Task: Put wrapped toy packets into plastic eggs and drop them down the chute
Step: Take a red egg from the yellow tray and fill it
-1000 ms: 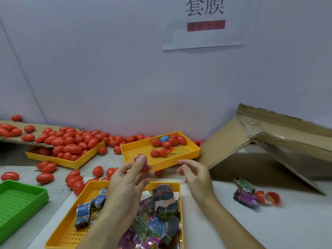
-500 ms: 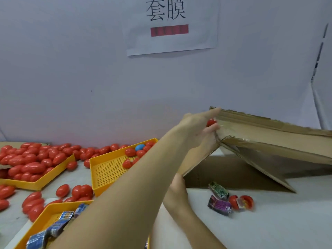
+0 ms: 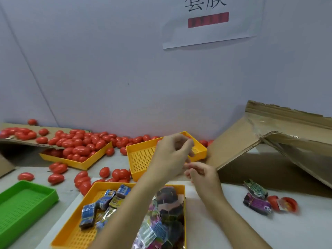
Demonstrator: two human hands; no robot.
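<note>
A: Hands?
B: Left hand [image 3: 170,155] loosely curled over egg tray [image 3: 142,159], right hand [image 3: 203,175] too; neither visibly holding anything.
A: Packets [image 3: 100,207]?
B: Near tray [image 3: 71,229]. Prob light, crinkly, slick — pinch the sides.

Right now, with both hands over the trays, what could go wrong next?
1. Loose red eggs lie scattered on the table beside the packet tray; a passing forearm could roll them away.
2. The left hand hides the middle yellow tray, so a pick there is partly blind.
3. An opened egg and stray packets near the cardboard chute may be missed.
</note>
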